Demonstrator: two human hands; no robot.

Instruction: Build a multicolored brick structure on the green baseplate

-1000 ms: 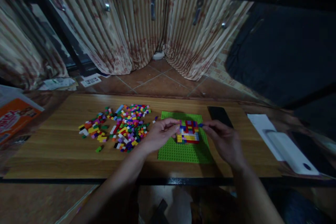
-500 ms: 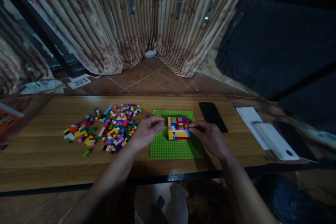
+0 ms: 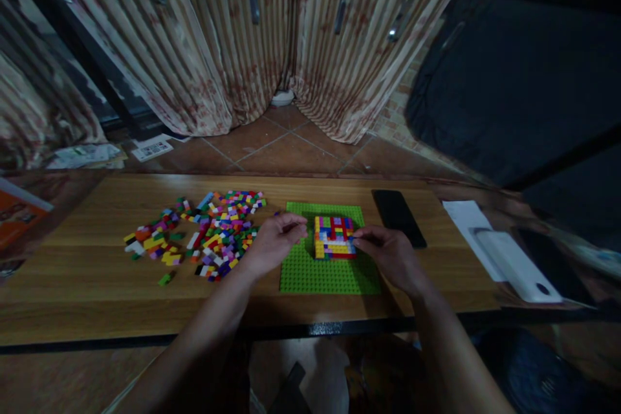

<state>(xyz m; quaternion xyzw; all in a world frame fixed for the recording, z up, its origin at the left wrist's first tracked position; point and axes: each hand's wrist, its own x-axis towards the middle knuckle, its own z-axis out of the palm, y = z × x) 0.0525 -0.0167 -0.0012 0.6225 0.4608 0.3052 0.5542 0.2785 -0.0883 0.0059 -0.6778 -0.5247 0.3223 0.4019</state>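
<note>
Head view: wooden table (image 3: 87, 259), striped curtains (image 3: 257, 52) beyond; left hand (image 3: 273, 243) half-curled, right hand (image 3: 392, 255) pinched at brick build (image 3: 334, 238); contents unclear.

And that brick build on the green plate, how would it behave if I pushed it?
The brick build would probably move stiffly, since it looks closely packed. It's unlikely to roll or tip, being squat, blocky and broad-based.

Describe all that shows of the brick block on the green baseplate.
The brick block is a low, roughly rectangular build of studded, plastic-looking bricks in red, yellow, blue, white and other colours. It lies flat on the green baseplate. The right hand has fingertips at its right edge, apparently touching; the left hand is apart from it.
</note>
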